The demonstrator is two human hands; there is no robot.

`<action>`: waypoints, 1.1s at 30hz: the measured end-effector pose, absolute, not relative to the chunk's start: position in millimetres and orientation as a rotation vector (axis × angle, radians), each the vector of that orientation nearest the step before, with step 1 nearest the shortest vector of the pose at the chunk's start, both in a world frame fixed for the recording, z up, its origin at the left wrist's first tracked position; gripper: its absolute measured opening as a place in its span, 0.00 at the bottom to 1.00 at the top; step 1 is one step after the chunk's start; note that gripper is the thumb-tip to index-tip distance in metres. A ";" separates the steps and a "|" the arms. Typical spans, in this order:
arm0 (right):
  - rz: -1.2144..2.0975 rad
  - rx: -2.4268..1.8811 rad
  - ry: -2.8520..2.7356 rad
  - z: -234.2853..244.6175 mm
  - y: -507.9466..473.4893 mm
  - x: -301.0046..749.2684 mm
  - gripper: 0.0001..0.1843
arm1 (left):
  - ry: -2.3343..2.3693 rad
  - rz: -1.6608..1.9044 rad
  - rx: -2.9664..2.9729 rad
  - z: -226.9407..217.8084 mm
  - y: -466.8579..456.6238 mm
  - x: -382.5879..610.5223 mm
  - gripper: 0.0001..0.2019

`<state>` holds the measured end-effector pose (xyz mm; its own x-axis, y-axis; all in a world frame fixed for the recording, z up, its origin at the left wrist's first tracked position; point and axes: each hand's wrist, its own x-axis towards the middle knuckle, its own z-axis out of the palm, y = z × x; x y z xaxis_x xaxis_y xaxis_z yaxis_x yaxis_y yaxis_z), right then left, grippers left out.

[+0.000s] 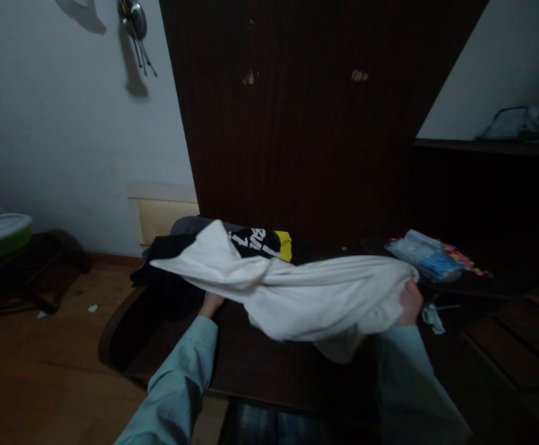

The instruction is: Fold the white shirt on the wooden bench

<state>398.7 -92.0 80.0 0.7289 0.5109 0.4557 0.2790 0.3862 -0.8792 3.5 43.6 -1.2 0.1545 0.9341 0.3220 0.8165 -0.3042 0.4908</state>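
Observation:
A piece of white cloth (311, 296), probably a garment, is stretched crosswise above a dark wooden seat or bench. My right hand (411, 301) is closed on its bunched right end. My left hand (211, 303) reaches in beneath the cloth's left part; its fingers are hidden, so their grip does not show. Behind the cloth lies a heap of dark clothes (172, 247), among them a black piece with white lettering and a yellow patch (284, 246).
The dark wooden bench (260, 364) has a curved left arm. To the right, a clear plastic packet (424, 256) lies on a dark surface near a crumpled white scrap (432, 318). A green-and-white tub (0, 235) rests on a low stool at left. Utensils (135, 31) hang on the wall.

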 end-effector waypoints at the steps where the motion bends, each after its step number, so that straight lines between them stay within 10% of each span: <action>1: 0.182 -1.213 -0.729 70.0 -102.4 411.9 0.21 | 1.717 0.893 2.223 -0.9 41.3 3.5 0.19; 16: 0.093 -1.579 -1.635 -0.3 -128.6 317.0 0.28 | 1.714 1.049 2.248 3.9 -22.4 15.5 0.13; 33: 0.398 -1.407 -0.901 8.8 -140.2 334.6 0.12 | 1.089 0.675 2.554 10.8 -54.1 46.4 0.11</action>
<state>334.6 -140.2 8.8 0.6229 0.7220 0.3013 0.2636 0.1689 -0.9497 46.4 -54.1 10.8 0.6059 0.7341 0.3067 0.6014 -0.6750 0.4274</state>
